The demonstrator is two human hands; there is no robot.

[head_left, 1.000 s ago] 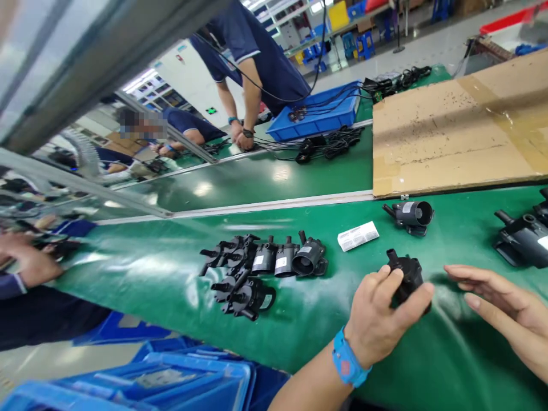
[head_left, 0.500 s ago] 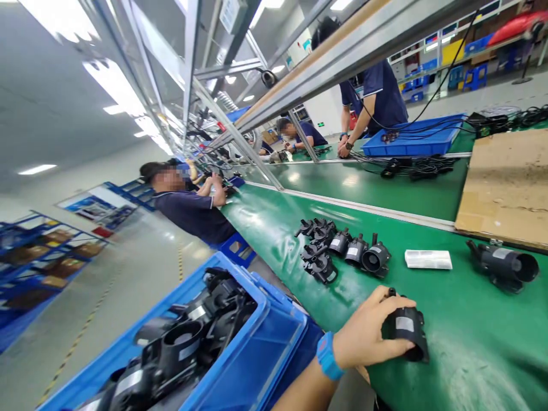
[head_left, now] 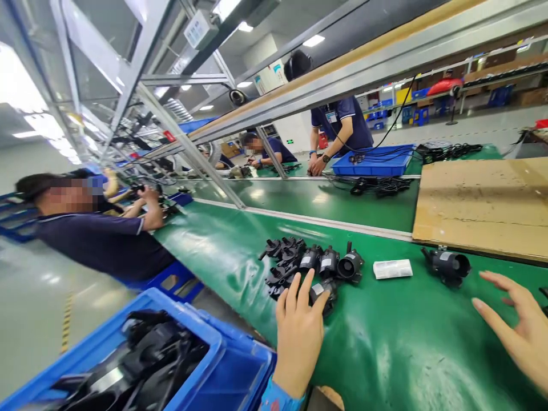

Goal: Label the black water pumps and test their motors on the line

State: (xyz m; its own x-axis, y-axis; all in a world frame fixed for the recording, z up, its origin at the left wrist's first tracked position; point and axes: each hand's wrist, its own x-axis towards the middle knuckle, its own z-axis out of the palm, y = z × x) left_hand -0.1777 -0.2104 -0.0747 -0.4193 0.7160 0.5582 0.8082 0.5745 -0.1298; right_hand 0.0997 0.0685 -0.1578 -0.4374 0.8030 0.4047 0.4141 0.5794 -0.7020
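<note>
My left hand (head_left: 302, 331), with a blue band at the wrist, is at the near side of a cluster of black blower housings (head_left: 329, 262) on the green table. Its fingers are spread and overlap one labelled black housing (head_left: 327, 297) at the cluster's front; whether they touch it is unclear. On the right, my right hand (head_left: 520, 328) is open and holds nothing. Just beyond its fingertips a single black housing (head_left: 447, 265) lies on its side. Between that one and the cluster lies a white strip-like block (head_left: 393, 269).
A blue crate (head_left: 240, 348) full of black housings stands below the table's left edge. Cardboard (head_left: 479, 200) lies at the back right. A blue tray (head_left: 374, 162) and black cables are beyond the divider. A metal beam crosses overhead. Co-workers sit at left and work across.
My left hand has carried a black housing leftward to the front of the cluster, and its fingers have spread. My right hand has come into view at the right. The view has turned right.
</note>
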